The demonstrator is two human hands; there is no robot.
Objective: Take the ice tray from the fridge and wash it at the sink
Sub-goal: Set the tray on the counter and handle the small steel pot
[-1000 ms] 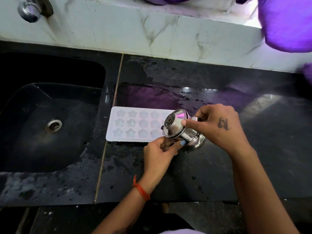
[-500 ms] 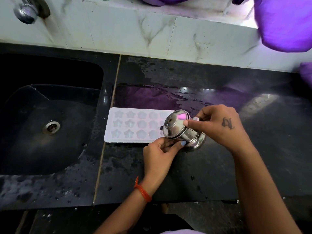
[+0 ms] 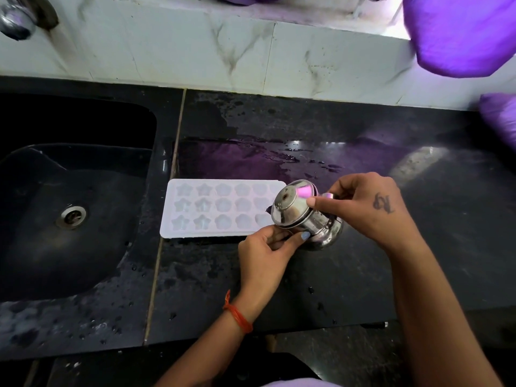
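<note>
A white ice tray [image 3: 217,209] with star and flower moulds lies flat on the wet black counter [image 3: 349,275], just right of the dark sink [image 3: 69,219], its right end hidden behind a small steel pot [image 3: 304,216] held tilted over it. The left hand [image 3: 265,258] pinches the pot's near side from below, thumb on the metal, while the right hand [image 3: 365,208] grips it from the right with fingers curled round. The right hand bears a dark tattoo [image 3: 384,203] too blurred to read, and neither pot nor tray shows any brand or lettering; purple cloth [image 3: 460,32] hangs at far right.
</note>
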